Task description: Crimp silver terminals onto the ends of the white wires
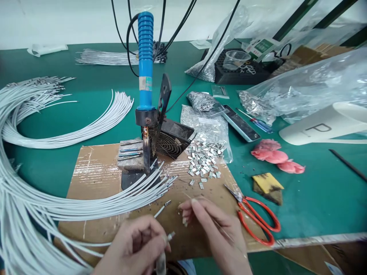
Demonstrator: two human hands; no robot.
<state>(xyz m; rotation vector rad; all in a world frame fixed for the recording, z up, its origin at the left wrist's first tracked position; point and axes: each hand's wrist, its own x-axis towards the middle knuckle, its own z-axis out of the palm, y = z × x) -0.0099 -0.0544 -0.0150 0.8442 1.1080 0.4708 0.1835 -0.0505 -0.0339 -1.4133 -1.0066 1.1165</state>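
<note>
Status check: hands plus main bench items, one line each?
Left hand: closed on a pale part
Right hand: pinching thin wire
Iron: handle up, power unclear
Scissors: lying, blades look closed
Sponge: dark-stained
Tabs: loose, scattered
Cables: gathered, curving
Fan: tilted

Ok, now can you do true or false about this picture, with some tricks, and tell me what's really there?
1. The scissors have orange-red handles. True.
2. The right hand is holding the scissors. False: they lie beside the right hand.
3. The tall upright tool has a yellow handle. False: the upright tool has a blue one.
4. Lots of white cables curve in from the left. True.
5. Every small silvery piece is in a bag. False: many small silvery pieces lie loose.
</note>
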